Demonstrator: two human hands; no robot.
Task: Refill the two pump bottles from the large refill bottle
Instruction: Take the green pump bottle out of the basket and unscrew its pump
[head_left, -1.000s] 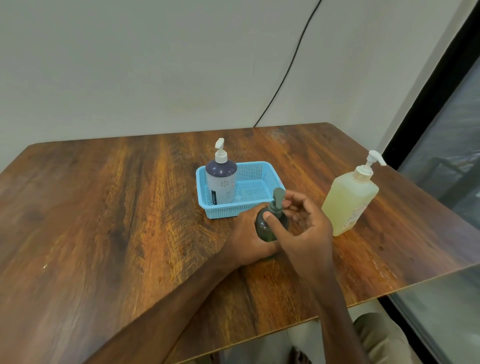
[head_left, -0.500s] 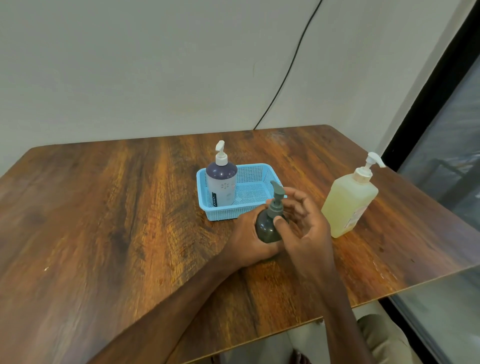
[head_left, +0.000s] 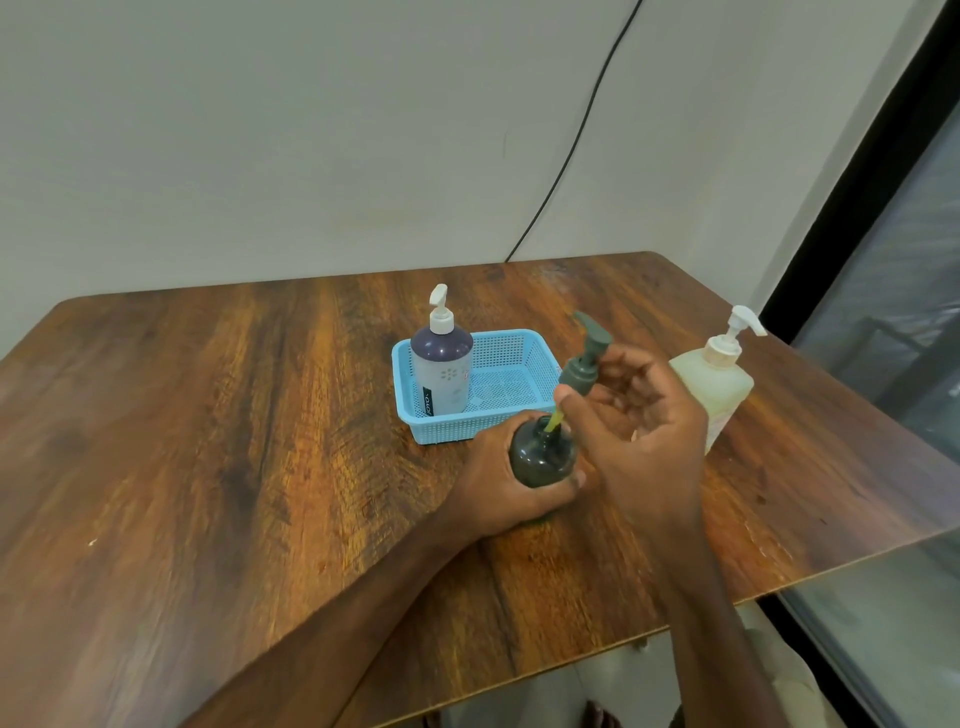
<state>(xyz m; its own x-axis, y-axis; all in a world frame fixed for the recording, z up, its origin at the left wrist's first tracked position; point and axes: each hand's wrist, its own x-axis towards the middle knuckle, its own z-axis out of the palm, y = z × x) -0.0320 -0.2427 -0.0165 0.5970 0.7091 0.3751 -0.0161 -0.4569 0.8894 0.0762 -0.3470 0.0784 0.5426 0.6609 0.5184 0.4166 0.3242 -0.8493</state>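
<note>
Two hands work at one small dark green bottle (head_left: 540, 457) that stands on the wooden table (head_left: 208, 441), just in front of the blue basket (head_left: 511, 364). The left hand (head_left: 498, 488) is wrapped around the round body of this bottle and clamps it from the left side, with the fingers closed on it. The right hand (head_left: 644, 431) holds the green pump head (head_left: 584, 364) between the thumb and the fingers, pinched at its collar. The pump head is lifted out of the neck and tilted to the right. Its yellowish tube (head_left: 551, 422) goes down at an angle, and the lower end of it is inside the mouth of the bottle.

Inside the blue basket, in its left part, a purple pump bottle (head_left: 441, 374) with a white pump stands upright. The right part of the basket shows only its mesh floor.

The large refill bottle (head_left: 719, 384), pale yellow with a white pump, stands upright on the table to the right of the hands, near the right edge. The right hand partly covers its lower left corner from this view, so I cannot tell if they touch.

A black cable (head_left: 571, 150) runs down the wall behind the table.
</note>
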